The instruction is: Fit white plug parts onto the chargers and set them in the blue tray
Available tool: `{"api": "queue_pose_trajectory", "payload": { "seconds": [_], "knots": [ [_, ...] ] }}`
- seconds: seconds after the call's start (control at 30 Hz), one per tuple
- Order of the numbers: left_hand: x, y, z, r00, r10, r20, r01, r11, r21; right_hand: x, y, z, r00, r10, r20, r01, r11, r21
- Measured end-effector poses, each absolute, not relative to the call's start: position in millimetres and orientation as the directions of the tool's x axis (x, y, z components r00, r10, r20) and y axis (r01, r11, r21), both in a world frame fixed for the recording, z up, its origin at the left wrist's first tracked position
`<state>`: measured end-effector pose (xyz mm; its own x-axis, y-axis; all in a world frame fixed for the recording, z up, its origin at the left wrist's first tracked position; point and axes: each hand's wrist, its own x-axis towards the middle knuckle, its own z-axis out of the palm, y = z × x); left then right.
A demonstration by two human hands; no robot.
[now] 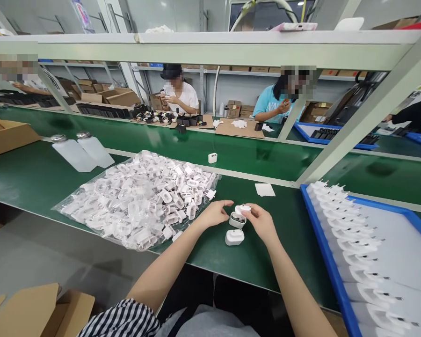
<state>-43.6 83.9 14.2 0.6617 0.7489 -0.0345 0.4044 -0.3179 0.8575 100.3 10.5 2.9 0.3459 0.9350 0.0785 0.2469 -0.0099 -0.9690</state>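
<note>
My right hand (263, 222) pinches a small white plug cover (243, 209) between thumb and fingers. The cover is tilted just above the far rim of a white charger housing (237, 221), whose open top shows a dark circuit board inside. To the left of that housing is my left hand (215, 214), its index finger and thumb apart with nothing between them. Nearer to me a second white charger housing (234, 237) stands on the green table. A large clear bag of white plug covers (143, 196) lies spread out left of my hands.
A blue tray (323, 252) at the right holds rows of white chargers with prongs. White paper (265, 189) lies beyond my right hand. One more housing (212, 158) stands on the green conveyor belt (182, 147). Two bottles (75, 153) are at the left. Co-workers sit opposite.
</note>
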Motion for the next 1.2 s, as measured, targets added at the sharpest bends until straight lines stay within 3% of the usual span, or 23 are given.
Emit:
{"api": "queue_pose_trajectory", "payload": {
  "seconds": [0.1, 0.3, 0.47, 0.6, 0.77, 1.1, 1.2],
  "knots": [
    [-44, 81, 13, 0.773, 0.627, -0.099, 0.407, -0.369, 0.835, 98, 6, -3, 0.324, 0.943, 0.08, 0.391, -0.056, -0.919],
    [-38, 74, 9, 0.711, 0.703, -0.01, 0.411, -0.405, 0.817, 94, 2, -5, 0.317, 0.941, 0.117, 0.526, -0.072, -0.848],
    [-39, 70, 9, 0.739, 0.672, 0.043, 0.429, -0.52, 0.738, 94, 1, -7, 0.296, 0.944, 0.145, 0.564, -0.05, -0.824],
    [-38, 69, 13, 0.743, 0.669, 0.02, 0.494, -0.569, 0.658, 96, 1, 1, 0.24, 0.968, 0.07, 0.624, -0.099, -0.775],
    [-31, 72, 23, 0.75, 0.659, -0.058, 0.561, -0.589, 0.582, 100, 3, 18, 0.162, 0.984, -0.07, 0.782, -0.171, -0.599],
    [-32, 69, 25, 0.746, 0.666, -0.016, 0.557, -0.61, 0.564, 103, 4, 22, 0.08, 0.996, -0.05, 0.728, -0.092, -0.679],
    [-30, 70, 30, 0.761, 0.648, -0.033, 0.577, -0.652, 0.491, 100, 9, 28, 0.084, 0.993, -0.079, 0.793, -0.114, -0.598]
  ]
}}
